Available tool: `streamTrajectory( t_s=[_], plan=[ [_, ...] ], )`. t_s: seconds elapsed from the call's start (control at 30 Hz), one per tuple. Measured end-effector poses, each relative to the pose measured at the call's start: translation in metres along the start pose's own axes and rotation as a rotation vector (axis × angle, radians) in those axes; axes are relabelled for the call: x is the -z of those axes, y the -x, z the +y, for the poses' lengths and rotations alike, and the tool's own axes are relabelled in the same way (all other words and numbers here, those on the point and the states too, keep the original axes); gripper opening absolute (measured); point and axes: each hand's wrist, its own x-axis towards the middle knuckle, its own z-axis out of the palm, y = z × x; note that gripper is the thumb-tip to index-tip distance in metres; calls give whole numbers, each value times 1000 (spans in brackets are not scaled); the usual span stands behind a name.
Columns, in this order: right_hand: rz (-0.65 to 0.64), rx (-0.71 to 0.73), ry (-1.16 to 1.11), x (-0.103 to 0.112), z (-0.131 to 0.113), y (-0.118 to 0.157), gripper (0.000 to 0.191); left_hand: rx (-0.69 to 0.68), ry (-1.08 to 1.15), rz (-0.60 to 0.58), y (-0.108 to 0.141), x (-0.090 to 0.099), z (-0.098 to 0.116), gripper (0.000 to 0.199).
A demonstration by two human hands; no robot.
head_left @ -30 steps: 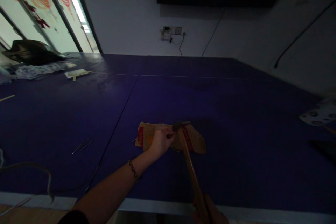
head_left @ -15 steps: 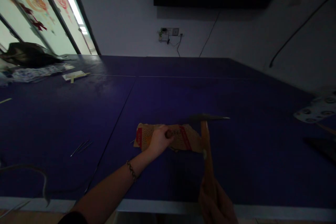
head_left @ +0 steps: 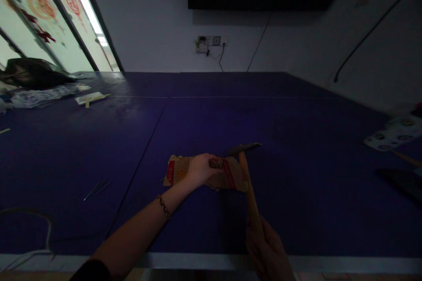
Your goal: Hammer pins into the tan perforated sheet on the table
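My left hand [head_left: 201,170], a beaded bracelet at its wrist, rests over a flattened piece of printed cardboard [head_left: 180,170] with red bands. Its thumb and fingers curl round a small round brown object [head_left: 216,163], mostly hidden and too dark to name surely. In my right hand [head_left: 268,246], closed on the lower handle, is a hammer [head_left: 249,189] with a wooden shaft and a dark metal head tapering to one side. The hammer's head hangs just beyond the cardboard's right end, and its shaft overlaps that end in view.
Several thin metal rods [head_left: 97,187] lie on the purple tabletop [head_left: 280,123] at left. A white cable [head_left: 49,228] loops near the front edge. Bags and a dark bundle [head_left: 36,72] sit at the far left. A patterned item [head_left: 392,134] and a dark flat object [head_left: 400,180] lie at right.
The hammer has shifted left and its head has turned closer to the cardboard. My left fingers have closed further over the round object. The view has shifted slightly.
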Motion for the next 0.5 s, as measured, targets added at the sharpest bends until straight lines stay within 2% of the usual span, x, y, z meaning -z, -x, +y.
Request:
streamTrajectory(
  t_s=[0.13, 0.37, 0.5],
  plan=[
    [-2, 21, -48, -1, 2, 0, 45, -85, -13, 2, -1, -6, -1, 27],
    [-60, 13, -83, -3, -1, 1, 39, -27, 62, 28, 3, -18, -5, 15],
    [-6, -13, -96, -1, 2, 0, 43, -22, 79, 54, 3, -22, -6, 10]
  ],
)
